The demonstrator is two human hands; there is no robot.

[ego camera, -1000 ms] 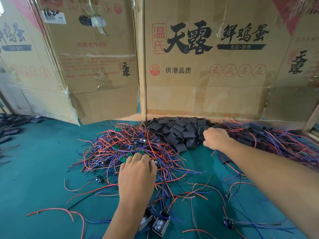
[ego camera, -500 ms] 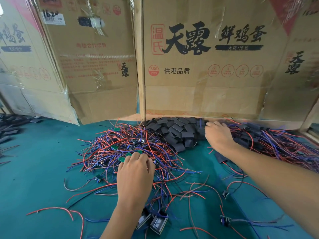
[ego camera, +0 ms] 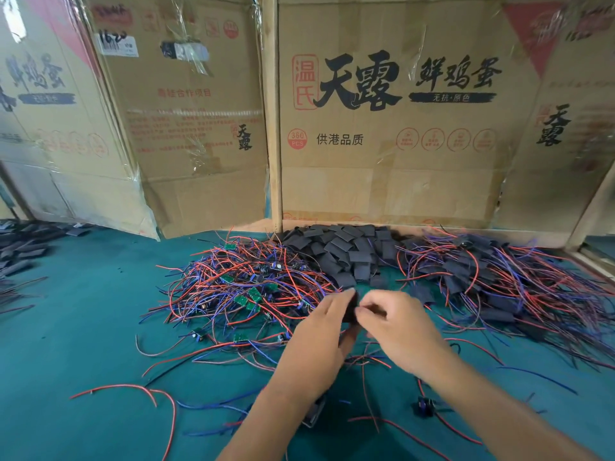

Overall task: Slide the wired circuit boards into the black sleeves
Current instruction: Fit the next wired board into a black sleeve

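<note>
At the centre of the frame a black sleeve [ego camera: 350, 309] is pinched between the left hand [ego camera: 319, 341] and the right hand [ego camera: 399, 331], both curled round it; whether a board is already being held cannot be told. Unsleeved wired circuit boards [ego camera: 246, 294] lie tangled left of centre, so neighbouring wires could be dragged along, or the sleeve mouth flattened and the board jammed.

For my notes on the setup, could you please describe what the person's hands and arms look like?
Both are bare: the left hand and right hand wear no gloves, rings or watch, and the forearms show no sleeves as far as the picture reaches. No markings or straps are visible.
</note>
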